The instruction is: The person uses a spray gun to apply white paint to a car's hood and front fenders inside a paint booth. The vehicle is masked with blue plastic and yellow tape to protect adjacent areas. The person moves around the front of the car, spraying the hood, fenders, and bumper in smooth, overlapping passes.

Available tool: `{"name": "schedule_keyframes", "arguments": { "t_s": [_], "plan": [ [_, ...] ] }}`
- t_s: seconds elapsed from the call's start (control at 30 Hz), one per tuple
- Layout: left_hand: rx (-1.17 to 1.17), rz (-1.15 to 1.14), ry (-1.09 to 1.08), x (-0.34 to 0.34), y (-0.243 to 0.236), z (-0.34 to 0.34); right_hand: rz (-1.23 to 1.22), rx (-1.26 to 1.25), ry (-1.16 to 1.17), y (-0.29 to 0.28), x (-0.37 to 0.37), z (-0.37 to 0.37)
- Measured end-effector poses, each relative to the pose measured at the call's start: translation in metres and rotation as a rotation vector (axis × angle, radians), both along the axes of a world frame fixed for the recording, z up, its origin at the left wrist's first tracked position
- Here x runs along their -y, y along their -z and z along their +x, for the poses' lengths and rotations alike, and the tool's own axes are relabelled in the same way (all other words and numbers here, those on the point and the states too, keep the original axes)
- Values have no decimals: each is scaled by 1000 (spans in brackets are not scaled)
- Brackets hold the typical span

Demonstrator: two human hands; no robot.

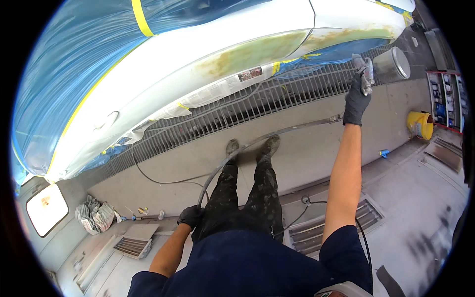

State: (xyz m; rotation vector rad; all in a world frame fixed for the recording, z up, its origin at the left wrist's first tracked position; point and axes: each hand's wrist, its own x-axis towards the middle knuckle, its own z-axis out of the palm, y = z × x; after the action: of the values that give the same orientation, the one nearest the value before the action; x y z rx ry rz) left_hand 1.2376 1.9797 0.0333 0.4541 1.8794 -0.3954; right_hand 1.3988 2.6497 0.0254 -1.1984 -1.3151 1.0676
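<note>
In a dark glove, my right hand (357, 101) grips a silver spray gun (365, 74) with a large metal cup (389, 65), held up at the upper right near the car body. My gloved left hand (190, 216) is closed on a grey hose (262, 138), which arcs up to the right. A white car panel (163, 69) has green-brown patches (247, 52) along its lower part. Blue plastic sheeting (69, 64), yellow tape (141, 17) and paper masking (217, 90) border the panel.
A floor grate (237, 111) runs beneath the car. A yellow bucket (419, 123) and a rack (438, 101) stand at the right. Crumpled plastic (94, 215) lies at the lower left. Thin cables loop near my legs; floor vents (336, 227) lie behind me.
</note>
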Motion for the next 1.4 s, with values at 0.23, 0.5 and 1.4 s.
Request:
{"name": "schedule_keyframes", "arguments": {
  "t_s": [0.23, 0.5, 1.4],
  "plan": [
    [22, -13, 69, 60, 26, -22, -54, 151, -367, 55, 161, -62],
    [-16, -94, 28, 66, 32, -17, -247, 64, -795, 70, 198, -78],
    [-19, -74, 342, -15, 54, -17, -108, 89, -976, 130, 179, -54]
  ]
}}
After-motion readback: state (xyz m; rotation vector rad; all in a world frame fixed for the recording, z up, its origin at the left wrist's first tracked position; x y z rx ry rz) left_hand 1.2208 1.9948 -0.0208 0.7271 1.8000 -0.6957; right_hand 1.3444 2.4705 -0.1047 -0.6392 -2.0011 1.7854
